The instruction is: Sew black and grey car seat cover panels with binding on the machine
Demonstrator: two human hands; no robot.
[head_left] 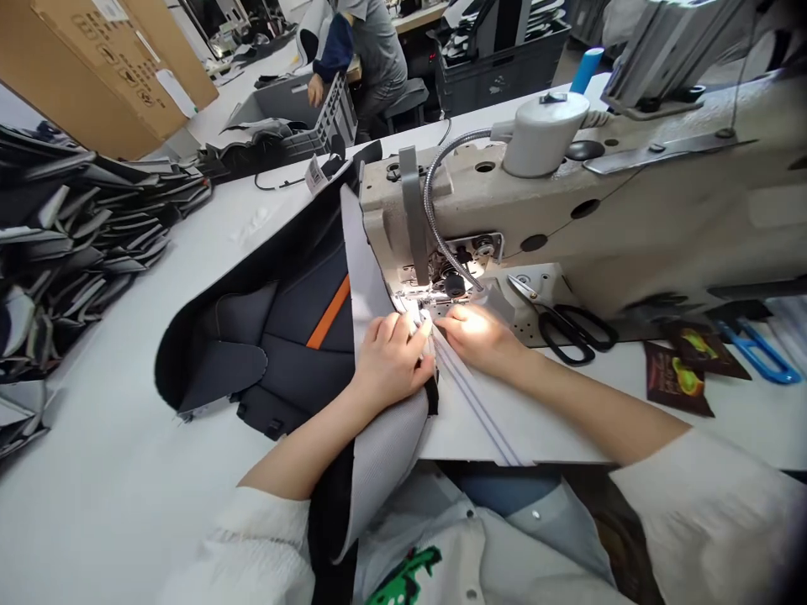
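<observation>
A dark padded backpack panel [296, 370] with an orange strip [329, 313] lies under the sewing machine [403, 197]. Its pale grey ribbed lining edge [384, 454] is folded up along the right side. My left hand [392, 353] grips this edge close to the presser foot, fingers bent over it. On the other side of the foot, my right hand [474, 334] pinches white binding tape [474, 399] with blue lines, which runs back to the table's front edge. The needle area is brightly lit and partly covered by my fingers.
Black-handled scissors [571, 328] lie right of the machine's needle plate, near brown packets [684, 378] and a blue-handled tool [760, 349]. Stacked fabric pieces [76, 244] line the left. Behind are a cardboard box [107, 76], grey crates [328, 109] and a seated co-worker [378, 50].
</observation>
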